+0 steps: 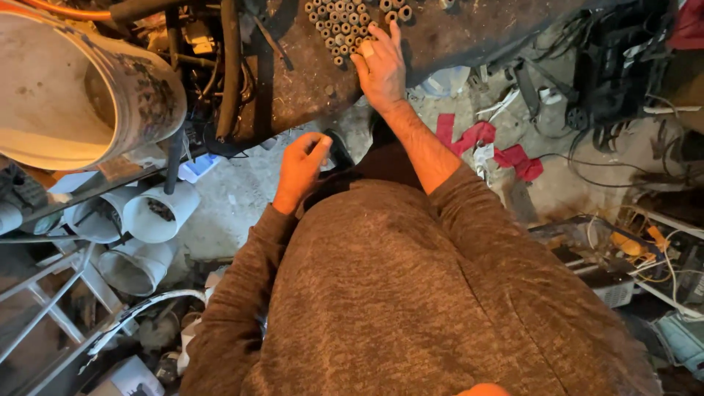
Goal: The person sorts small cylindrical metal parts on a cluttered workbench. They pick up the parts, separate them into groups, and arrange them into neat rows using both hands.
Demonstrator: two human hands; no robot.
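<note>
Up top, right hand (381, 70) on rusty tubes (350, 26) cut off, left hand (299, 167) hiding dark object (339, 149)

Rusty-brown metal rings (350, 23) on a dark bench (308, 81), red scraps (484, 143), perhaps cloth, white bucket (66, 95)

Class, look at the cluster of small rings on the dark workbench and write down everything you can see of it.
The cluster of small rings lies at the top edge of the dark, stained workbench. It consists of many short round pieces with hollow centres, rusty brown like metal, packed side by side with their openings facing up. The picture's top edge cuts it off. The right hand rests its fingertips on the cluster's right side. The left hand is well away, lower down.
</note>
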